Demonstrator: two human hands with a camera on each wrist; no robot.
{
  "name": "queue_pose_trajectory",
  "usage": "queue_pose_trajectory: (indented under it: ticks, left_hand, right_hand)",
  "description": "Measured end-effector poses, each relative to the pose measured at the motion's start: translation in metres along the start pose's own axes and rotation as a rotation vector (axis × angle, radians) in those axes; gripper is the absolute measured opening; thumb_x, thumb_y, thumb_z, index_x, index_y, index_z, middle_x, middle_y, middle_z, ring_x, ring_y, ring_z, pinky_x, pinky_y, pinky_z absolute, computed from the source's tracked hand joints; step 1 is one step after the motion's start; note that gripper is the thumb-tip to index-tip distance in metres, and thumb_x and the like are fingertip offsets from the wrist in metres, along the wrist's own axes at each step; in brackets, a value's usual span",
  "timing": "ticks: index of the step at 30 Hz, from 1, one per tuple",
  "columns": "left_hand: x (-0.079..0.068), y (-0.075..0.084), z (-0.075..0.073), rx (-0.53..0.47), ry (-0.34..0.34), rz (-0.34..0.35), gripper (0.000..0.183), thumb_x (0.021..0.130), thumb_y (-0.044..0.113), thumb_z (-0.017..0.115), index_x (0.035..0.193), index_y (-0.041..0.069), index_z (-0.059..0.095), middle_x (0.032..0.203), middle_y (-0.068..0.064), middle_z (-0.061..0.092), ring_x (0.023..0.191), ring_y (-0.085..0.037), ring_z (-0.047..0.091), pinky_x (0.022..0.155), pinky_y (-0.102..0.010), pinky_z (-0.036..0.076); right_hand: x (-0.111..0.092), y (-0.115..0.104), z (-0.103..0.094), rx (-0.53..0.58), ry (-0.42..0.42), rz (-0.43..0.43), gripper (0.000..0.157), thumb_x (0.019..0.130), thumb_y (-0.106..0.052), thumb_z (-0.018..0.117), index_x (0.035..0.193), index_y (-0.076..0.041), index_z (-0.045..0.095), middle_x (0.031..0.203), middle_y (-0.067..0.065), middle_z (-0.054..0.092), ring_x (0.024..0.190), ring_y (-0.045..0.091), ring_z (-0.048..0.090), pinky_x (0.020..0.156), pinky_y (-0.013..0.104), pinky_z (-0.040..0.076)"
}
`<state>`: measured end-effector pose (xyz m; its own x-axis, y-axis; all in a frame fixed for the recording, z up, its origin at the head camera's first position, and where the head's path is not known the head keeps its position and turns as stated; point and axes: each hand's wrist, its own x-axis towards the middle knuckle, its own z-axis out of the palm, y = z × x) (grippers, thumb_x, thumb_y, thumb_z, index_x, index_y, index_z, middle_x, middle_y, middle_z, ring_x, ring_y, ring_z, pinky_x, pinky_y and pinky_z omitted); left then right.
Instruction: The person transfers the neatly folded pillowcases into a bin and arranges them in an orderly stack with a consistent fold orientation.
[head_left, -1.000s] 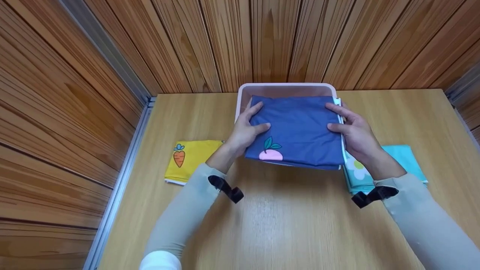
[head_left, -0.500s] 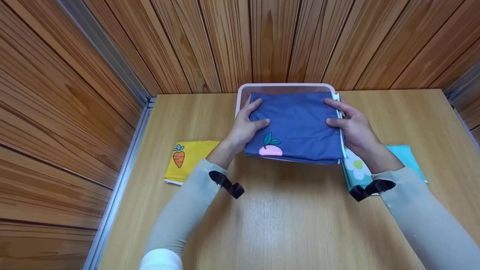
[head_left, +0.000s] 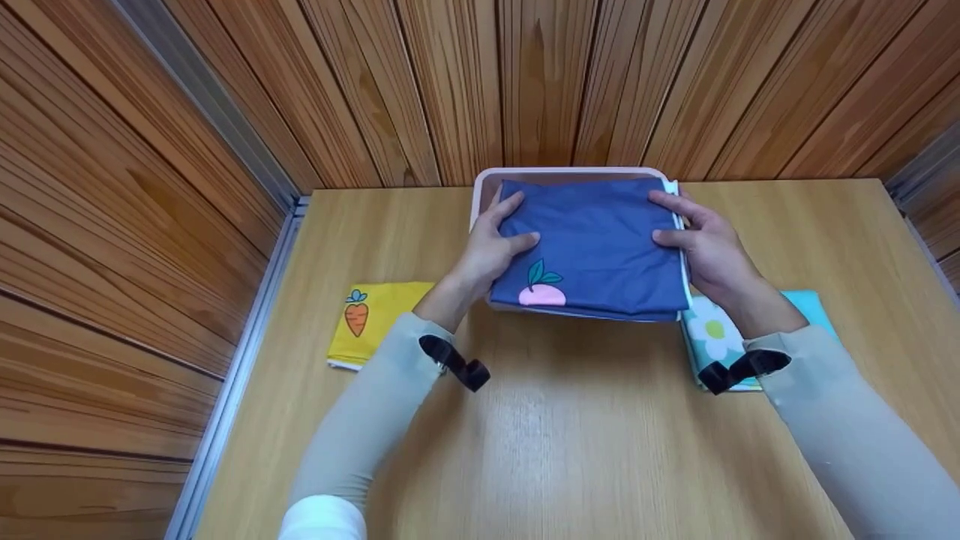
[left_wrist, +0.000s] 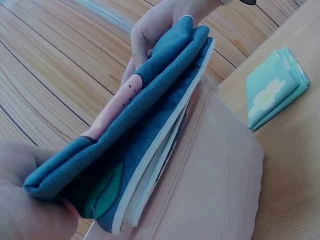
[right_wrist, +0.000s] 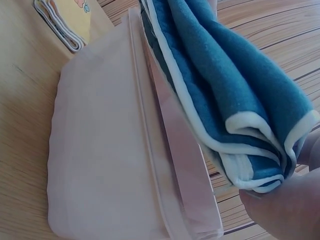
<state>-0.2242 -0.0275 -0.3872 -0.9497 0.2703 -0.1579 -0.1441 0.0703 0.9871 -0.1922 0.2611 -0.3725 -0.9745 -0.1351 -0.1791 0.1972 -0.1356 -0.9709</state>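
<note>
A folded dark blue cloth [head_left: 592, 247] with a pink fruit print and white edging is held level between both hands in the head view. My left hand [head_left: 487, 251] grips its left side, thumb on top. On the opposite side my right hand [head_left: 712, 247] grips it the same way, the other fingers partly hidden underneath. Behind and below the cloth stands a pale pink bin [head_left: 574, 172]. Both wrist views show the layered cloth [left_wrist: 155, 85] above the rim of the bin [right_wrist: 100, 130], whose inside is mostly hidden.
A folded yellow cloth [head_left: 379, 319] with a carrot print lies left on the wooden table [head_left: 555, 435]. To the right lies a folded teal cloth [head_left: 712, 330] with a white flower, partly covered by the right arm. A wood-panelled wall [head_left: 540, 82] rises behind the bin.
Both hands have moved slightly away from the body with the blue cloth, further over the bin. The yellow and teal cloths lie where they were.
</note>
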Motion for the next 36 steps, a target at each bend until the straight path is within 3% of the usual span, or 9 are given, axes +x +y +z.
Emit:
queue_pose_trajectory:
  ticks: [18,25,36]
  left_hand:
    - [0.006,0.006,-0.002,0.011,0.010,-0.038,0.067,0.099,0.006,0.062,0.160,0.021,0.036,0.172,0.006,0.002,0.156,-0.024,0.014,0.120,-0.036,0.029]
    - [0.009,0.010,-0.001,-0.011,0.004,-0.003,0.068,0.098,0.000,0.062,0.159,0.013,0.035,0.172,-0.001,0.001,0.157,-0.023,0.008,0.124,-0.036,0.019]
    - [0.015,0.016,0.000,-0.017,0.025,-0.039,0.067,0.098,0.001,0.063,0.158,0.016,0.038,0.172,0.001,0.005,0.156,-0.023,0.016,0.122,-0.038,0.025]
  right_hand:
    - [0.007,-0.007,0.002,-0.017,0.036,0.028,0.061,0.100,0.010,0.050,0.157,-0.004,0.036,0.170,-0.009,-0.014,0.155,0.018,-0.016,0.124,0.035,0.013]
    - [0.012,-0.010,0.002,-0.023,0.039,0.023,0.062,0.099,0.012,0.049,0.157,-0.002,0.034,0.171,-0.007,-0.012,0.155,0.017,-0.013,0.124,0.034,0.013]
    - [0.016,-0.016,0.001,-0.063,0.049,0.046,0.060,0.101,0.008,0.048,0.158,-0.005,0.036,0.171,-0.009,-0.011,0.155,0.020,-0.013,0.124,0.039,0.011]
